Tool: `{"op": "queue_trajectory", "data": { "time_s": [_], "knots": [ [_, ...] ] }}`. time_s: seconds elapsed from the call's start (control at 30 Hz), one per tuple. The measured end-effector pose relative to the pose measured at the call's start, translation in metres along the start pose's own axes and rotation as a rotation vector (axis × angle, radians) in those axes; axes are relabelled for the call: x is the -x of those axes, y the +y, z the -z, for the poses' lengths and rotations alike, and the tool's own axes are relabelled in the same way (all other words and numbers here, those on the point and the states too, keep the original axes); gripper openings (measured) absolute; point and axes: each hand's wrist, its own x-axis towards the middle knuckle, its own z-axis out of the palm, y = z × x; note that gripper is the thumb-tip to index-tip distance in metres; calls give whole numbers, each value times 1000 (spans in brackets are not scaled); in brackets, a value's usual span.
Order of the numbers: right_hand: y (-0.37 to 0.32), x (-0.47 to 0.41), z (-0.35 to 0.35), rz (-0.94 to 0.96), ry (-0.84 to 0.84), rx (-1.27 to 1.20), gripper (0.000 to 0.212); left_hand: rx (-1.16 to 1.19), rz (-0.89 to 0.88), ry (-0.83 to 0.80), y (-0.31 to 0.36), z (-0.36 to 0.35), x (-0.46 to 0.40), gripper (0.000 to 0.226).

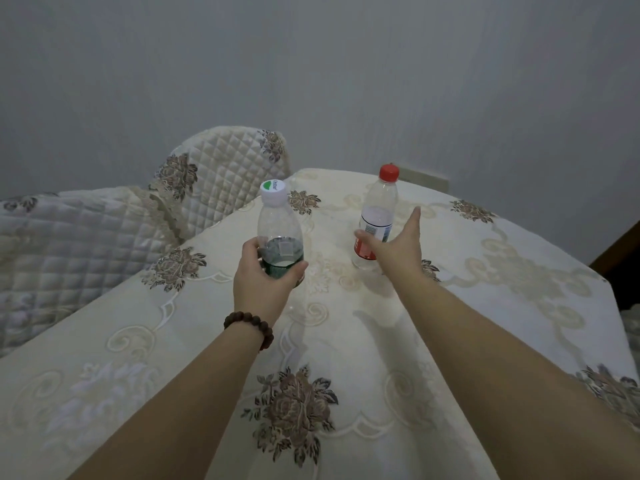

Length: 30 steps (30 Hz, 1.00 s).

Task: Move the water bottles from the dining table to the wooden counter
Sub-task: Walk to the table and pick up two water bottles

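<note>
Cream embroidered tablecloth (363, 341) covers the whole top, scroll stitching throughout, brown rose motifs scattered: one large near the front centre, others toward the edges. Left rear: chair (221, 174) in a quilted cover, diamond stitching, same rose pattern, lace trim, backrest just beside the cloth's edge. Second quilted cover (69, 244) at far left, greyer, partly below the cloth's edge. Plain grey-white wall (311, 64) behind. Dark wooden piece (620, 251) at right edge, too cropped to identify.

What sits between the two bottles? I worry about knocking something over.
Nothing stands there. In the head view, only bare floral tablecloth lies between the green-label bottle, gripped by the left hand, and the red-cap bottle.
</note>
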Motion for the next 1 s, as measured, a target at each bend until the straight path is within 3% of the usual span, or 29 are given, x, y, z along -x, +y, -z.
{"op": "queue_trajectory", "data": {
  "time_s": [0.13, 0.33, 0.67, 1.0],
  "knots": [
    [-13, -29, -8, -68, 5, -47, 117, 24, -7, -14, 6, 6, 13, 53],
    [-6, -30, -10, -59, 9, -22, 76, 28, -33, -38, 9, 15, 27, 50],
    [-24, 60, 40, 0, -29, -95, 70, -17, 25, -29, 42, 43, 68, 54],
    [-62, 211, 132, 9, -98, -162, 65, -72, 31, -66, 98, 82, 182, 59]
  ]
}}
